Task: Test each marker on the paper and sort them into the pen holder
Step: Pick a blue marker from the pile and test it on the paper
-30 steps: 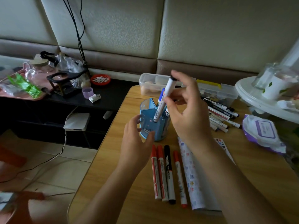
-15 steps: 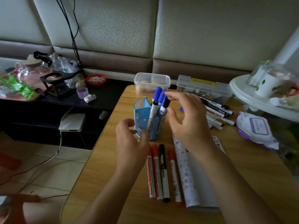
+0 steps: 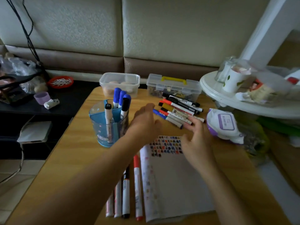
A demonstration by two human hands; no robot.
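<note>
— Blue holder (image 3: 108, 127) stands near the table's (image 3: 78, 156) left edge, five markers upright in it: three blue caps, two black. What lies around it?

— Right of the holder, the left hand (image 3: 144, 122) hovers with fingers spread, holding nothing. Further right, the right hand (image 3: 194, 135) is also open and empty, fingertips at the loose marker pile (image 3: 178, 109).

— And the paper (image 3: 170, 184)?

— Right of the holder and nearer the camera, partly under the right hand, colour swatches along its far end. Four markers (image 3: 125, 192) lie in a row between paper and holder side.

— Free room?

— Bare wood left of that row, up to the table's left edge.
</note>
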